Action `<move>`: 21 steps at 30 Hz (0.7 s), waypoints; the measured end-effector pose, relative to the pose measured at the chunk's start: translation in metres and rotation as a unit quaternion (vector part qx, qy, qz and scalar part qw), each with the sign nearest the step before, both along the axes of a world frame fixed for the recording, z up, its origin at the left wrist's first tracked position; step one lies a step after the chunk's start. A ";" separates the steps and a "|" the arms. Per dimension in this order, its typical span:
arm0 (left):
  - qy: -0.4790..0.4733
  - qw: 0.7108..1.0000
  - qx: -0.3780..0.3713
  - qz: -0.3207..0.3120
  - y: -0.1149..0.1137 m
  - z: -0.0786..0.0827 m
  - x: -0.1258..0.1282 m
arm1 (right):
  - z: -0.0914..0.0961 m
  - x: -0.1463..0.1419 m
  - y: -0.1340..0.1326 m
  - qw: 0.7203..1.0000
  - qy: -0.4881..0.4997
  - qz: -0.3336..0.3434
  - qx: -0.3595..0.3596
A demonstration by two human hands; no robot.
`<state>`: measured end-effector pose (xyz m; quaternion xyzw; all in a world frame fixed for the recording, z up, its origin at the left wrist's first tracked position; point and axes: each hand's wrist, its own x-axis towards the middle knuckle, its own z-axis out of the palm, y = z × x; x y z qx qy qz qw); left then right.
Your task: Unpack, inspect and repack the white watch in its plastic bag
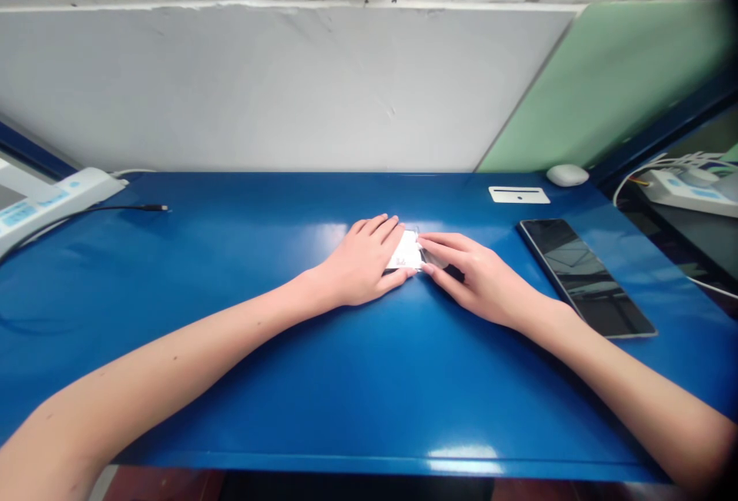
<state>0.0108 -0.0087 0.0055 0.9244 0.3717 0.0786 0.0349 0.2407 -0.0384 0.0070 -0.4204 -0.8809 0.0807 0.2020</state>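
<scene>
Near the middle of the blue table lies a small white flat item (407,251), with faint dark marks and a shiny, see-through part at its right end. My left hand (366,259) covers its left side, fingers along the far side and thumb along the near edge. At the right end, my right hand (470,270) has its thumb and fingertips closed on the edge. Much of the item is hidden beneath the left hand, so its exact kind cannot be made out.
A black-screened phone (585,274) lies right of my right hand. Behind it are a white slotted card (520,194) and a rounded white case (567,175). A power strip (51,201) and a black cable (144,207) are at the left. A grey panel (259,86) stands behind the table (369,393).
</scene>
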 end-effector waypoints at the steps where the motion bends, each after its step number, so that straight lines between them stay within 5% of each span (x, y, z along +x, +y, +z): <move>1: 0.000 1.000 0.001 0.000 0.000 0.000 0.000 | 0.000 0.000 0.000 1.000 0.000 0.000 0.000; 21: -0.005 1.000 0.005 0.002 0.001 -0.002 -0.001 | -0.001 0.000 0.001 1.000 0.002 0.002 -0.004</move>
